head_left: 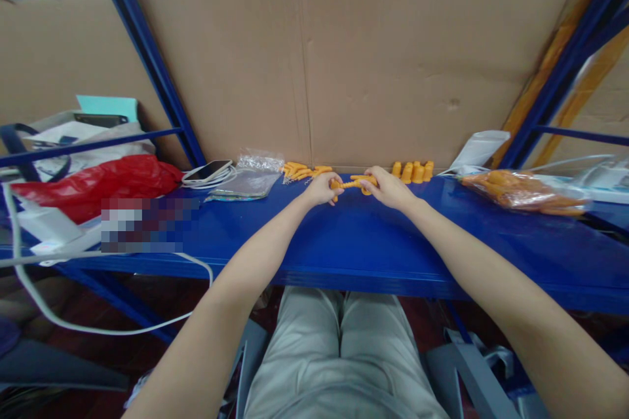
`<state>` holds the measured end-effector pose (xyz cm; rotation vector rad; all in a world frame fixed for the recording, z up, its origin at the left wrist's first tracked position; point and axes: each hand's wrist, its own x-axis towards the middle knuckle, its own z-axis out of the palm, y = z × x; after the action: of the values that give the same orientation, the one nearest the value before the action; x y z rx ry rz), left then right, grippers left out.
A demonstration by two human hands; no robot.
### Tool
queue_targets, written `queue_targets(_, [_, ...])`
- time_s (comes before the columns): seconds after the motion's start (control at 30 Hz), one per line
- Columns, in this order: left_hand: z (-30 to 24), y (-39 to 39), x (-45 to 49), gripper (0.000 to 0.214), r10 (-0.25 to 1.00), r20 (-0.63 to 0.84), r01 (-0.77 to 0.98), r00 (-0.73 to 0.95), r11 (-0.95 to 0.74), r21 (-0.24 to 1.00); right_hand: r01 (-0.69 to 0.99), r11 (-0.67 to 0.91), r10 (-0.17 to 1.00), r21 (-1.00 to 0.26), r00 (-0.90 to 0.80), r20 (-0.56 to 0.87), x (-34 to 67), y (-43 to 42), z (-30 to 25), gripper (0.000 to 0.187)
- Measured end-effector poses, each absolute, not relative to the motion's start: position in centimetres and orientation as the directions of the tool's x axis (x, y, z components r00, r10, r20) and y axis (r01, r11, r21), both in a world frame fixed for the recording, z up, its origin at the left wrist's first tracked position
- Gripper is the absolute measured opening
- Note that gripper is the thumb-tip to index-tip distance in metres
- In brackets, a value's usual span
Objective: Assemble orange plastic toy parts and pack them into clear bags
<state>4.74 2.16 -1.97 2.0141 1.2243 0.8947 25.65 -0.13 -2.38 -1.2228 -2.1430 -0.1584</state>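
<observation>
Between my two hands, above the blue shelf top (344, 242), is a small orange plastic piece with a ridged, screw-like middle (350, 184). My left hand (323, 189) pinches its left end with thumb and fingers. At the other end, my right hand (388, 187) is closed on an orange part; whether it is one piece with the ridged part I cannot tell. Just behind my left hand lies a pile of slim orange pieces (297, 171), some with small metal bits. Several orange cup-shaped pieces (413, 172) stand in a row to the right of my right hand.
A clear plastic bag of orange pieces (521, 190) lies at the right. Left of the pile are clear plastic bags (248, 180), a phone (209, 172) with a coiled white cable and a red bag (108, 183). Cardboard (368, 59) walls the back, between blue posts (152, 59).
</observation>
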Motion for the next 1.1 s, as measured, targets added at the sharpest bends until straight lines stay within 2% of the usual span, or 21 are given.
queue_targets(0.23, [-2.1,2.2,5.0,0.020,0.876,0.194,0.358,0.441,-0.370,0.857,0.906,0.403,0.724,-0.131,-0.227,0.651,25.4,-0.7,-2.0,0.042])
queue_targets(0.43, [-1.9,1.6,5.2,0.017,0.862,0.234,0.329,0.449,-0.403,0.854,0.919,0.354,0.737,-0.175,-0.158,0.657,25.3,-0.6,-1.9,0.049])
queue_targets(0.57, [-2.0,1.5,5.5,0.015,0.848,0.300,0.355,0.436,-0.469,0.809,0.917,0.334,0.748,-0.219,-0.117,0.653,25.4,-0.8,-1.8,0.048])
queue_targets(0.67, [-2.1,1.4,5.7,0.016,0.843,0.376,0.436,0.385,-0.525,0.731,0.895,0.333,0.753,-0.296,-0.064,0.655,25.6,-0.6,-1.7,0.047])
queue_targets(0.8, [-2.0,1.3,5.9,0.017,0.795,0.494,0.561,0.353,-0.602,0.568,0.856,0.329,0.774,-0.399,-0.002,0.633,25.7,0.0,-1.7,0.048])
queue_targets(1.0, [-2.2,1.5,6.0,0.013,0.623,0.678,0.622,0.390,-0.721,0.305,0.901,0.166,0.858,-0.400,0.067,0.509,25.6,0.4,-1.4,0.049])
queue_targets(1.1, [-2.4,1.6,6.1,0.014,0.571,0.716,0.641,0.401,-0.734,0.226,0.898,0.128,0.884,-0.422,0.090,0.459,25.4,0.2,-1.1,0.048])
